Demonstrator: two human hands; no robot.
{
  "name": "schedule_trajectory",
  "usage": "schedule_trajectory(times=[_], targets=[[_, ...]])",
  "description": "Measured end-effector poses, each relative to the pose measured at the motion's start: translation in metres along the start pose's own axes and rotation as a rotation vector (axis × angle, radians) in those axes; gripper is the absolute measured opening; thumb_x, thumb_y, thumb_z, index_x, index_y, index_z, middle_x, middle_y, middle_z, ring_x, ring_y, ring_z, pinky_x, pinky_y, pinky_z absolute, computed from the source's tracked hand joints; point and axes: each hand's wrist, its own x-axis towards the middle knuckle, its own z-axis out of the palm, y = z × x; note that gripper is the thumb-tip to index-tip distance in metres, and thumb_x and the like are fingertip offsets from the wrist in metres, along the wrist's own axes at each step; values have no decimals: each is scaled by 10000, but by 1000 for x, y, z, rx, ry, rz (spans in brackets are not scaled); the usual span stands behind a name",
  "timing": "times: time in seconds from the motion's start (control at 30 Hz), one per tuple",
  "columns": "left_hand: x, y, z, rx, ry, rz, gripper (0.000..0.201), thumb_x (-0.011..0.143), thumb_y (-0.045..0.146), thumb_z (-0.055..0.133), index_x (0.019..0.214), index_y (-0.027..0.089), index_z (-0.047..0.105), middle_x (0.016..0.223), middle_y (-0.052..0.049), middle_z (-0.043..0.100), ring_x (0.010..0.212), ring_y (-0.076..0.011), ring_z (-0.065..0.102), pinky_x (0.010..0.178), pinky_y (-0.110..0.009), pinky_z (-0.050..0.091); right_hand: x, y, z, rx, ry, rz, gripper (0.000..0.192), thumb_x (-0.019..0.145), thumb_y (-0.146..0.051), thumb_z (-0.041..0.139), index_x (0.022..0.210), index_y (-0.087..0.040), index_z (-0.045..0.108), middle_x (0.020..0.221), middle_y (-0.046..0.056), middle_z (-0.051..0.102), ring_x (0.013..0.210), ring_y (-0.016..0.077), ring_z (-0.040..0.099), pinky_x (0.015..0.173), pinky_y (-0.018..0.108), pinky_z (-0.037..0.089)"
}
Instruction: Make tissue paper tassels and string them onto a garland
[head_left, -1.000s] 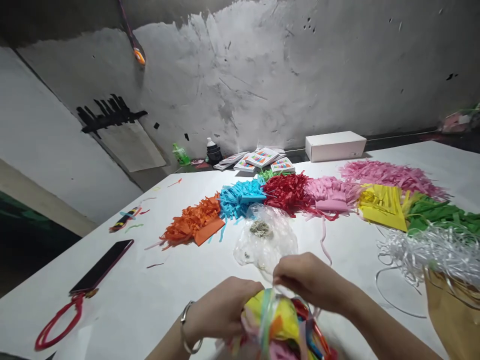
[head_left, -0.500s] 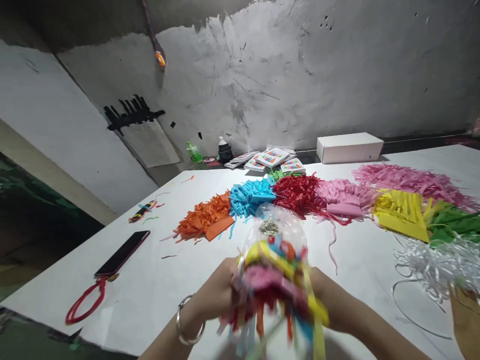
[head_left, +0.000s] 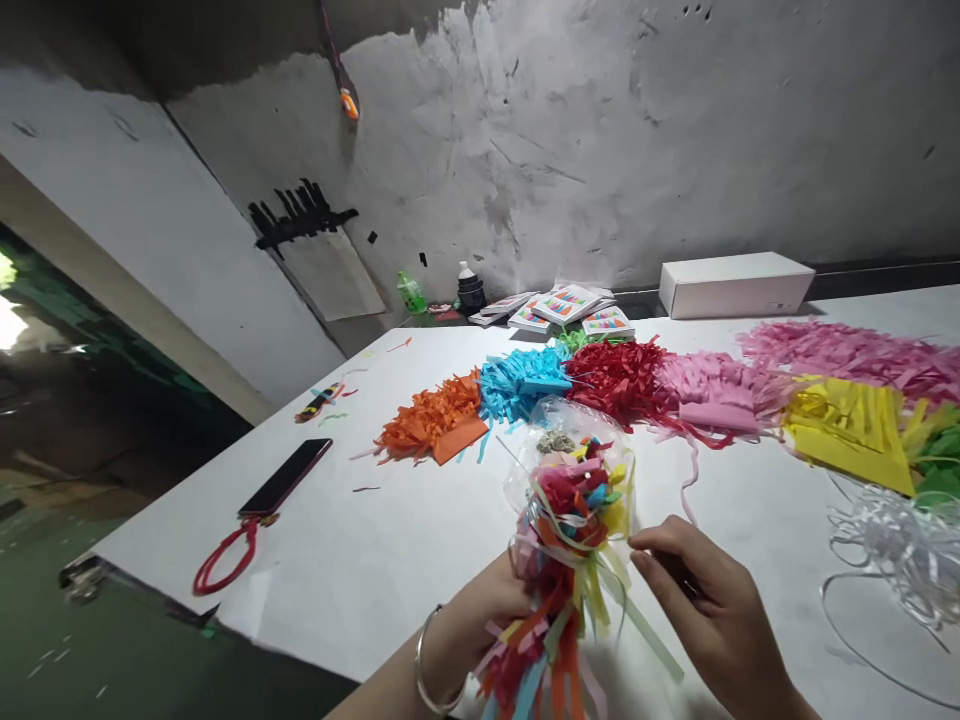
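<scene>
While the left hand (head_left: 487,620) is clenching the waist of a bundle of coloured paper strips (head_left: 566,560), the bundle is standing upright off the white table (head_left: 360,560), where a second ago it was lying low between both hands with its top barely in view; half a second ago it was swinging upward in a blur, and now it is sitting steady enough for its red, pink, yellow and blue strips to be told apart. Above the grip, the strips are fanning out into a tuft; below the grip, their loose tails are hanging down toward the near edge of the table. The right hand (head_left: 712,620) is no longer wrapped around the bundle — it is hovering just to the right of the grip with fingers half curled and released, its fingertips (head_left: 645,560) near a pale green strip that is trailing away from the waist, though whether they are touching it I cannot tell; judging by that, the gathering seems done and the work is turning to the trailing strip. Just behind the tuft a clear plastic bag (head_left: 555,440) is lying on the table; farther beyond the grip, piles of shredded paper are running in a row — orange shreds (head_left: 431,425), blue shreds (head_left: 521,380), red shreds (head_left: 619,370); well off to the left of the grip a phone (head_left: 285,478) is resting with a red cord (head_left: 221,560)
</scene>
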Motion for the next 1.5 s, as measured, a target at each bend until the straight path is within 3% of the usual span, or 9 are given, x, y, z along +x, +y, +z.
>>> schedule_trajectory(times=[0.17, 0.33, 0.47, 0.67, 0.83, 1.03, 1.17, 1.3, 1.5], targets=[[0, 1, 18, -32, 129, -32, 158, 556, 166, 740, 707, 120, 724, 669, -31, 647, 592, -138, 543, 584, -242, 461, -11, -7, 7, -139, -3, -214, 290, 939, -87, 524, 1185, -238, 554, 858, 41, 630, 719, 145, 648, 619, 224, 516], [5, -3, 46, 22, 226, 46, 290, 560, 125, 733, 848, 156, 716, 774, -16, 671, 739, -179, 583, 701, -268, 502, -9, -4, 31, -392, 53, -386, 312, 936, -91, 529, 1236, -158, 584, 889, 95, 683, 718, 187, 677, 597, 261, 528], [6, -10, 54, 42, 186, 25, 109, 655, 191, 739, 660, 139, 644, 660, -3, 597, 705, -163, 553, 703, -263, 499, -4, -3, 34, -208, 76, -223, 183, 949, -120, 528, 1065, -193, 649, 866, 52, 656, 716, 143, 675, 623, 206, 538], [7, -16, 50, 62, 182, 97, 84, 693, 156, 713, 754, 138, 658, 713, 4, 587, 766, -165, 553, 737, -256, 482, 2, -10, 26, 42, 130, 14, 91, 923, -178, 632, 920, -246, 692, 888, 5, 676, 808, 122, 688, 730, 157, 546], [8, -20, 49, 42, 190, 102, 351, 661, 76, 698, 1003, 150, 676, 908, -12, 658, 851, -187, 586, 793, -271, 484, 9, -10, 26, 89, 121, 123, 70, 935, -221, 622, 890, -250, 667, 799, -23, 671, 706, 108, 656, 622, 143, 530], [7, -13, 53, 109, 201, 92, 185, 706, 90, 647, 885, 133, 670, 811, -10, 645, 805, -181, 595, 716, -244, 491, 9, -3, 30, -66, 3, -123, 126, 930, -153, 589, 1037, -202, 634, 925, 43, 644, 813, 130, 666, 702, 178, 543], [5, -10, 56, 204, 257, 147, 262, 686, 50, 584, 917, 159, 637, 833, 4, 634, 834, -180, 586, 756, -259, 508, 5, 4, 33, -156, -96, -269, 192, 945, -86, 522, 1089, -178, 609, 917, 59, 614, 751, 118, 645, 660, 183, 525], [0, -11, 56, 390, 348, 243, 351, 718, 42, 559, 1032, 183, 624, 1011, -10, 632, 935, -184, 572, 931, -307, 485, 4, 5, 33, -114, -55, -190, 149, 955, -99, 513, 1031, -197, 596, 899, 37, 598, 745, 106, 641, 670, 173, 519], [-8, -15, 41, 882, 390, 74, 265, 747, 92, 552, 936, 216, 690, 852, -13, 692, 764, -192, 618, 765, -277, 495, -1, -8, 28, -191, -59, -142, 77, 954, -154, 515, 915, -214, 545, 735, -20, 565, 595, 104, 572, 557, 195, 449]])
